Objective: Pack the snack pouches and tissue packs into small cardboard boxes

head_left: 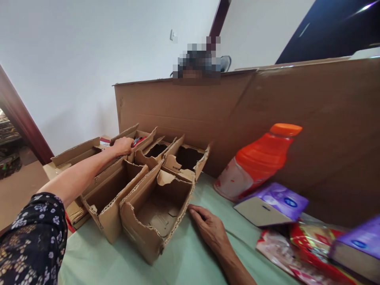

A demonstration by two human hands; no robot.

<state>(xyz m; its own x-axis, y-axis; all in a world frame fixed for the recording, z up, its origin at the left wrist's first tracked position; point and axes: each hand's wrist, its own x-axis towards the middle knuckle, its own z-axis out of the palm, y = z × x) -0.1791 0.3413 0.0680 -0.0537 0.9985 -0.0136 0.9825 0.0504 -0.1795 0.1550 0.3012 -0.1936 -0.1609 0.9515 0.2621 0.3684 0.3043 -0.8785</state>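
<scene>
My left hand (124, 145) reaches across to the back of the divided cardboard boxes, its fingers curled down at a rear cardboard compartment (148, 136). Small red and blue items (139, 141) show right by the fingertips. What those fingers hold is hidden. Beside the front cardboard box (157, 213), my right hand (209, 229) rests on the green cloth (190, 263), thumb and index tips together and nothing visible in them. Those fingertips are close to the box's right edge; contact is unclear. Other open compartments include a narrow box (114, 194) at left and a torn-edged box (187, 158) behind.
A tall cardboard panel (184, 103) stands along the back, with a person's blurred head above it. To the right are a tilted orange-capped bottle (258, 162), a purple box (276, 204), red snack packets (311, 237) and another purple box (359, 245).
</scene>
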